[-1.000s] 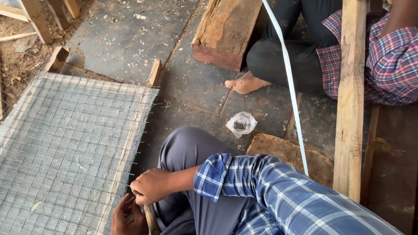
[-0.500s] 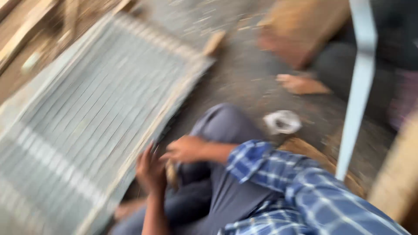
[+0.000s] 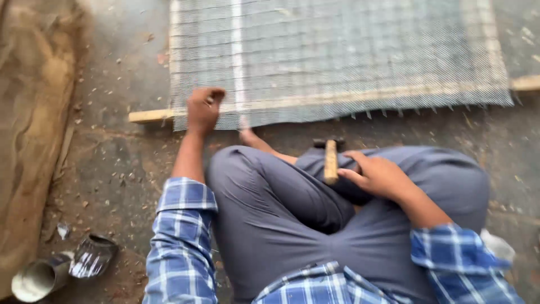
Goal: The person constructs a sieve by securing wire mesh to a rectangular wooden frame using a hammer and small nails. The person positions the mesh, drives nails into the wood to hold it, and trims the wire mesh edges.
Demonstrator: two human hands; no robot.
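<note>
Left fingers: curled tight at the near edge of the wire mesh, seemingly pinching something small against it; too blurred to tell what. Left hand sits right on the edge strip.
Right fingers: loosely bent, lying on the wooden handle of the hammer; not wrapped round it, so more a touch than a grip. Right hand rests on the lap.
Hammer: lies across the crossed legs, dark head towards the mesh, handle pointing back at the body.
Mesh: spread flat on the concrete floor just in front of the knees, its near edge along a wooden batten whose end sticks out left of the left hand. Cut wire ends jut past the edge on the right.
Step in hand, as judged: fixing the mesh edge down to the batten, the left hand setting the spot.
Next move calls for: a proper closed grip on the handle, hammer lifted clear of the lap, left fingertips kept clear of the strike point.
Surroundings: sacking at far left; a tin can lying on its side at lower left.
</note>
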